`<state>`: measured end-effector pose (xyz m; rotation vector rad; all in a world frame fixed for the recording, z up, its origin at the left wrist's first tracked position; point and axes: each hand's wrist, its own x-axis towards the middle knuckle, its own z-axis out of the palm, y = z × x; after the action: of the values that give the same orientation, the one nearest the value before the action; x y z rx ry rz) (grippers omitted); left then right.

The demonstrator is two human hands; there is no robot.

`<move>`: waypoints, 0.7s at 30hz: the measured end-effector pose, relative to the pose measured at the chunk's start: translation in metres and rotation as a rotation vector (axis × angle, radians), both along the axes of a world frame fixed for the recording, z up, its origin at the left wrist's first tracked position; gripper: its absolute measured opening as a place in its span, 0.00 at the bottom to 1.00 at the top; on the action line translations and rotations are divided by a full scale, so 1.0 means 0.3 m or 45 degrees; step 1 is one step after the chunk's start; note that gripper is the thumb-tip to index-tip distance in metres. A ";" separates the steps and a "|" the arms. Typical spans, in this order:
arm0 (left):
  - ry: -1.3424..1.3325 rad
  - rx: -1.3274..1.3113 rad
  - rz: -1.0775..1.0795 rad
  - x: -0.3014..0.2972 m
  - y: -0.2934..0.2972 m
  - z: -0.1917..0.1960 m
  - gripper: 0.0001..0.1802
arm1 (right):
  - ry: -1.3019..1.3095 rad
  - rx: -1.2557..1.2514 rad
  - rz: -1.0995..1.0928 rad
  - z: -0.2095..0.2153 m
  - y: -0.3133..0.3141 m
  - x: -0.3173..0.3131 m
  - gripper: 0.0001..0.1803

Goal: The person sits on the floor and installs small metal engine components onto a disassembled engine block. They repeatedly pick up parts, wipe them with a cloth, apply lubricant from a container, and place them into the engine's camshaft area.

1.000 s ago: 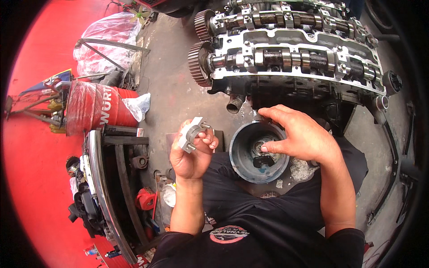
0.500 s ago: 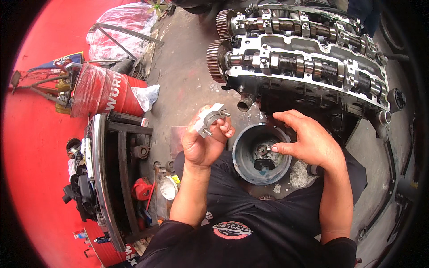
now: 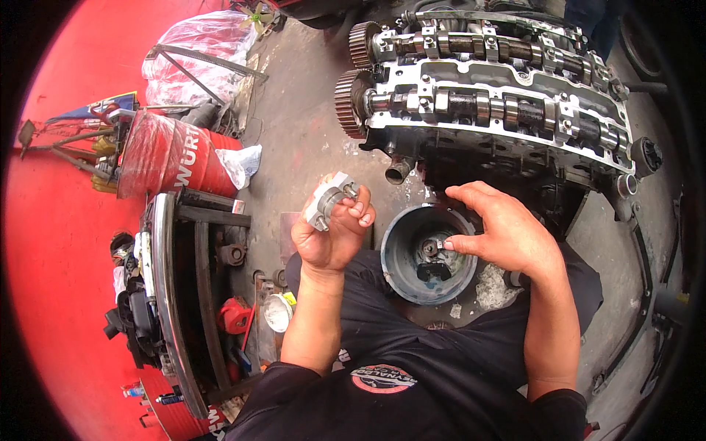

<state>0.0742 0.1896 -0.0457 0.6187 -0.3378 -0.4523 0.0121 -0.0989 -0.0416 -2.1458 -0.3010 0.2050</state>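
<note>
My left hand (image 3: 321, 246) is raised left of the bucket, its fingers closed around a silver camshaft bearing cap (image 3: 327, 198). Two bolts stick out of the cap, and its half-round recess shows. Over the right side of a dark grey bucket (image 3: 390, 273) hovers my right hand (image 3: 511, 234), thumb and fingers apart, with nothing between them. Small dark metal parts (image 3: 432, 270) lie at the bottom of the bucket. Beyond it stands a cylinder head (image 3: 478, 70) with two camshafts, toothed pulleys at their left ends and several caps bolted over the shafts.
To the left is a dark metal-framed bench (image 3: 170, 294) with assorted items on top. A red drum (image 3: 180, 158) wrapped in plastic stands behind it. A white tub (image 3: 278, 312) and a red tool (image 3: 235, 316) sit beside the bench. A crumpled whitish lump (image 3: 494, 288) lies right of the bucket.
My left hand has shifted slightly left and turned the bearing cap, so it tilts more steeply. My right hand stays nearly in place. The whole view has moved a little.
</note>
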 end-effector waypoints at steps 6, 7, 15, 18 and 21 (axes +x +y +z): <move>0.022 -0.005 0.024 -0.004 -0.007 0.003 0.19 | -0.034 -0.032 0.009 -0.008 0.002 -0.008 0.38; -0.041 0.074 0.067 -0.007 -0.012 0.014 0.18 | -0.027 -0.035 0.014 -0.007 0.004 -0.008 0.38; -1.509 1.733 0.783 -0.012 -0.153 0.180 0.17 | -0.061 -0.139 -0.012 -0.013 -0.003 -0.008 0.38; -1.550 1.681 0.781 0.002 -0.200 0.186 0.17 | 0.030 -0.008 -0.034 0.007 0.004 -0.005 0.42; -1.493 1.686 0.727 0.002 -0.235 0.190 0.17 | -0.195 0.162 -0.233 0.001 0.021 -0.005 0.50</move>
<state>0.0749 0.1191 0.0112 2.2124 -0.9358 0.3934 0.0105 -0.0926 -0.0414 -2.0524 -0.1980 -0.0817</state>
